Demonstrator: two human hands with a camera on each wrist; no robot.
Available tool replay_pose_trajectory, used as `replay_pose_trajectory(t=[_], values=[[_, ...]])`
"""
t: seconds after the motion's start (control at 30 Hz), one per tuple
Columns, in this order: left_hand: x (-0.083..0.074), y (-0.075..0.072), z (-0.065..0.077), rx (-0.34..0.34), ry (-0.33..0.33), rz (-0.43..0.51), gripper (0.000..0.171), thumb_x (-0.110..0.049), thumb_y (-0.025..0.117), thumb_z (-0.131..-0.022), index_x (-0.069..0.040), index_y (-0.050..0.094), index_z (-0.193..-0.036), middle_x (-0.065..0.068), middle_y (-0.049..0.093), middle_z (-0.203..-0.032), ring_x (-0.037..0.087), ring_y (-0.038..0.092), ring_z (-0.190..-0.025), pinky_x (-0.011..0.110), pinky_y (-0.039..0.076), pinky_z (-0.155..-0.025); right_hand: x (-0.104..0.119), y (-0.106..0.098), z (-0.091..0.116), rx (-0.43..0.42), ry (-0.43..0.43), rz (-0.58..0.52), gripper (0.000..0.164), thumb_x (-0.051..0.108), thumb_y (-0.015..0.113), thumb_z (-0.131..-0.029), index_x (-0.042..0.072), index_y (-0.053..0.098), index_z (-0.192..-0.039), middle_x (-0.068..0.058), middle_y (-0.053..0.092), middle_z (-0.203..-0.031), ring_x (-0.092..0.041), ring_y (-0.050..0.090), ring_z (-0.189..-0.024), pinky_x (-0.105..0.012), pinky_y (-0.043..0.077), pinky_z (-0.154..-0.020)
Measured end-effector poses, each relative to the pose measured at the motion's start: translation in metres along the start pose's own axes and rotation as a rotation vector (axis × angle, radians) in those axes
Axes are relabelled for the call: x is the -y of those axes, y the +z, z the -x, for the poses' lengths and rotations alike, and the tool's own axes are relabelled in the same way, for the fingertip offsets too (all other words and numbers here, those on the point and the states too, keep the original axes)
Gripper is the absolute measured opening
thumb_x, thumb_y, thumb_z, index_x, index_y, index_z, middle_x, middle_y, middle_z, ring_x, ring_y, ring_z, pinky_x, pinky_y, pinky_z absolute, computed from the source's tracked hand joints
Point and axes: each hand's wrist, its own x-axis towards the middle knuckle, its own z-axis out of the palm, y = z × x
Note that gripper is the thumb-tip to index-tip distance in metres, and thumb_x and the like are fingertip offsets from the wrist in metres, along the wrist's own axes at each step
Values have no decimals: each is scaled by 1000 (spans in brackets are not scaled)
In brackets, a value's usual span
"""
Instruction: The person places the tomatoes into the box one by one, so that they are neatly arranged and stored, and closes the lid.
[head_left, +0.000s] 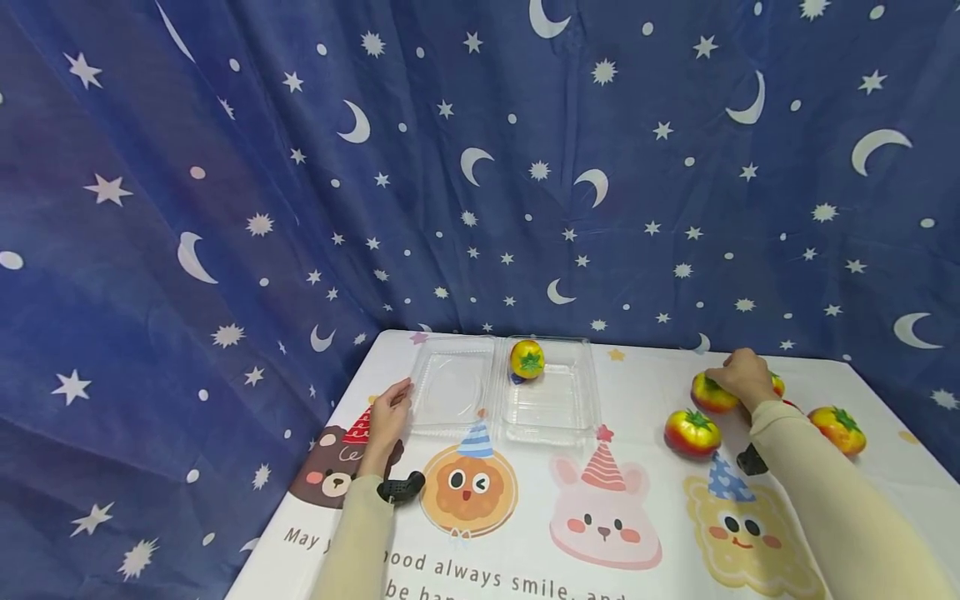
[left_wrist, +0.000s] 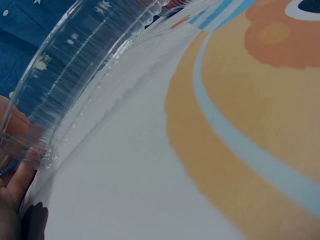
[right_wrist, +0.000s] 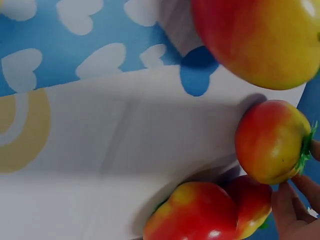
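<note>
A clear plastic clamshell container lies unfolded on the table, its lid half on the left. My left hand is at the lid's left edge, pinching the rim, and the fingers show through the transparent wall in the left wrist view. One toy tomato, yellow with green leaves, sits in the back left of the base half. Over on the right, my right hand grips another red-and-yellow toy tomato, with fingertips around its leafy end in the right wrist view.
Close to the right hand lie more toy tomatoes: one in front, one to the right, and others partly hidden behind the hand. A white cartoon-printed tablecloth covers the table. A blue star-and-moon curtain hangs behind it.
</note>
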Motion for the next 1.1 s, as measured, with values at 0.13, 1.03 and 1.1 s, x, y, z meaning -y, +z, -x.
replay_pose_trajectory(t=[0.13, 1.03, 1.1], values=[[0, -1, 0, 3, 2, 2, 41, 4, 51, -93, 6, 58, -133, 22, 61, -131, 35, 57, -119, 46, 43, -102, 0, 3, 1, 1, -22, 2, 49, 21, 62, -90, -23, 55, -110, -36, 59, -103, -46, 54, -92, -56, 48, -88], [1, -2, 0, 5, 11, -13, 41, 3, 52, -93, 4, 59, -133, 21, 61, -130, 34, 58, -116, 43, 45, -99, 3, 8, 2, 109, -57, -153, 52, 20, 60, -93, -15, 49, -130, -41, 36, -132, -52, 41, -112, -60, 39, -102], [1, -2, 0, 4, 8, -9, 41, 3, 53, -93, 4, 59, -133, 21, 61, -130, 33, 58, -115, 41, 45, -98, 5, 8, 3, 109, -54, -145, 51, 18, 60, -94, -15, 48, -131, -41, 37, -131, -52, 43, -112, -59, 41, -101]])
